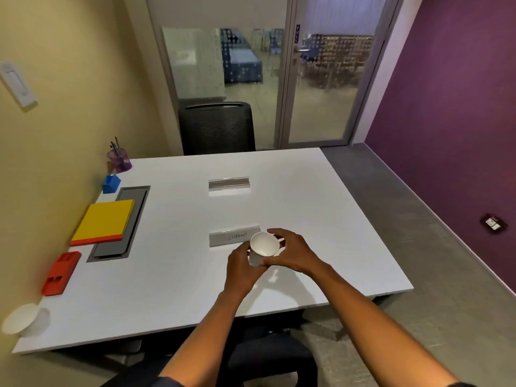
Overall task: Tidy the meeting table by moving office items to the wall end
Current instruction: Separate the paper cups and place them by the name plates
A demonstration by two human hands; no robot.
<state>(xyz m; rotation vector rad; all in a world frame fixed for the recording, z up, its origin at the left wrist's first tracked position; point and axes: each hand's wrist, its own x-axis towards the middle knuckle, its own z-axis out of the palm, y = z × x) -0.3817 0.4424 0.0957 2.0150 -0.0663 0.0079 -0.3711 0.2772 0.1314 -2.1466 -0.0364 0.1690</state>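
Holding paper cup (262, 247) | left hand (240, 266), right hand (293, 252) grips clamped | above table (321, 219)

Both forearms reach forward over the table edge, bare, converging toward the middle. The left hand (240, 263) sits at about 7 o'clock of the paper cup (262, 248), fingers curled around its lower wall, wrist bent slightly upward. The right hand (293, 251) comes in from 3 o'clock, palm turned inward, fingers (279, 233) arched over the far side of the rim, thumb nearer the base. Together they cradle it, tilted, above the surface
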